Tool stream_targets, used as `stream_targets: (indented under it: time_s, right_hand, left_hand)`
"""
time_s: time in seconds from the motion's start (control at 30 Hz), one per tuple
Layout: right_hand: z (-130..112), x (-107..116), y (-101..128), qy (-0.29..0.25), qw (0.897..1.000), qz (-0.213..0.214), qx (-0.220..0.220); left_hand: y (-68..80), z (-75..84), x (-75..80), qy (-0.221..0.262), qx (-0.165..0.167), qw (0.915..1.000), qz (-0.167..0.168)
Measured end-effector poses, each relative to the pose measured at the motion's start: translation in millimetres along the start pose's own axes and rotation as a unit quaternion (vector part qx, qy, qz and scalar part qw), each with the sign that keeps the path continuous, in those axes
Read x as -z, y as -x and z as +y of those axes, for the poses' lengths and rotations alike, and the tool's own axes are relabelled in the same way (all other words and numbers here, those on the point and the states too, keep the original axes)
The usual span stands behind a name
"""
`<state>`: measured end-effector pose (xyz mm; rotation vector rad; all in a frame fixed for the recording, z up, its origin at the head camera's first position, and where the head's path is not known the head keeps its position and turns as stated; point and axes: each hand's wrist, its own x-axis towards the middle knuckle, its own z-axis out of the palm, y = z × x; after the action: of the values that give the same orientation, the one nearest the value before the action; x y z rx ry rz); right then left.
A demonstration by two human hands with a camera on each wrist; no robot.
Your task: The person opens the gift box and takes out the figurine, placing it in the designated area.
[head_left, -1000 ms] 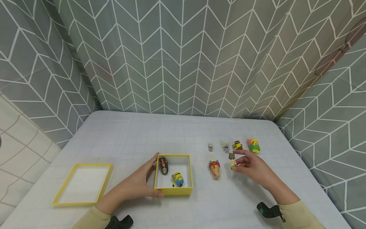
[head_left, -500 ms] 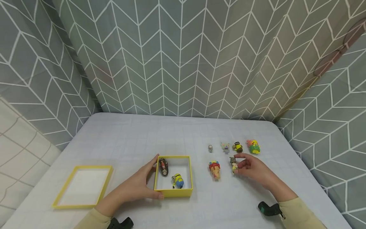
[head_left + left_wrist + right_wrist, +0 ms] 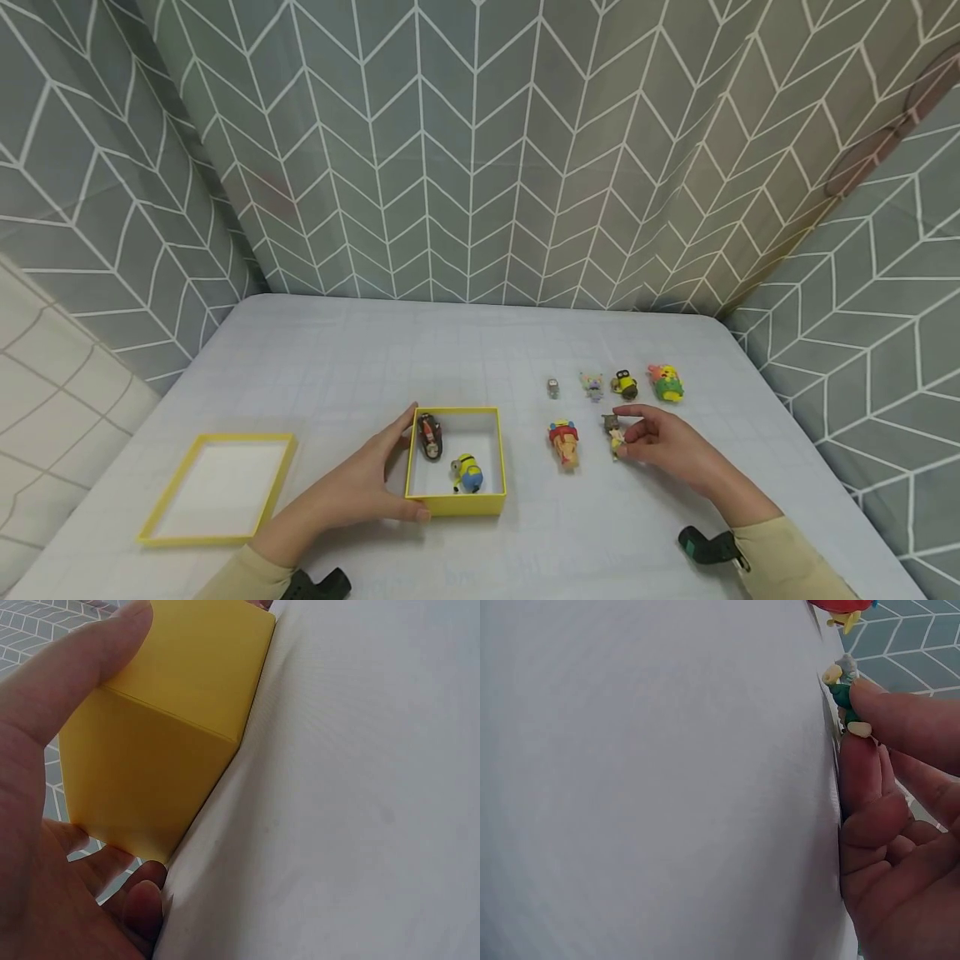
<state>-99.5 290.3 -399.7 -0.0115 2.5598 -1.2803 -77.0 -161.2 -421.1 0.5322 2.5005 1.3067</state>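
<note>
Your left hand (image 3: 352,492) grips the open square yellow cardboard box (image 3: 454,500) at its near left corner: the thumb lies along the left wall and the other fingers curl round the front edge, as the left wrist view (image 3: 45,787) shows against the plain yellow wall (image 3: 157,742). The box sits on the pale grey cloth-covered table (image 3: 337,367), near the front edge and close to the middle. Inside it lie two toys: a dark flat figure with red markings (image 3: 429,437) at 10 o'clock in the box and a yellow-and-blue goggled figure (image 3: 468,472) at 5 o'clock.

Your right hand (image 3: 667,446) is at 3 o'clock from the box and well apart from it. Thumb and forefinger pinch a tiny grey-headed figure with cream hands and a green body (image 3: 613,431) that is touching the table; the right wrist view shows the fingertips (image 3: 877,712) closed on it (image 3: 843,690).

Just beside that figure, at its 9 o'clock, a red-and-yellow figure (image 3: 562,442) lies on its back. At 12 o'clock from your right hand runs a row of four small toys: a little grey one (image 3: 552,387), a pale lilac one (image 3: 592,384), a black-and-yellow one (image 3: 624,384) and a pink, yellow and green one (image 3: 665,382).

Far off at 9 o'clock from the box lies the shallow yellow-rimmed box lid (image 3: 217,533), white inside
</note>
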Motion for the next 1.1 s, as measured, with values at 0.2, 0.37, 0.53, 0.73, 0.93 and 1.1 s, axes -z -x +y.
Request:
stream_targets:
  time_s: [0.2,0.37,0.53,0.73,0.93,1.1]
  right_hand:
    - [-1.4,-0.6,3.7,-0.003,1.000,-0.012,0.004]
    - [-2.2,-0.3,8.8,0.027,1.000,-0.004,-0.004]
    - [-3.5,3.1,13.5,0.036,0.999,0.003,-0.011]
    - [-4.1,5.4,16.8,0.033,0.999,0.008,-0.009]
    - [-13.8,9.4,16.4,0.059,0.998,0.030,0.001]
    - [-23.3,12.2,16.7,0.069,0.996,0.045,0.017]
  left_hand:
    - [0.6,-0.9,-1.2,-0.003,-0.001,1.0000,0.000]
    - [1.0,-2.1,-1.9,-0.006,0.000,1.0000,0.001]
    - [0.8,-2.4,-1.6,-0.015,0.003,0.9999,0.005]
    - [1.3,-1.9,-1.4,-0.008,0.005,1.0000,0.000]
    - [0.5,0.0,-0.6,-0.017,0.006,0.9998,0.002]
    - [-0.2,0.9,1.2,-0.018,0.002,0.9998,0.003]
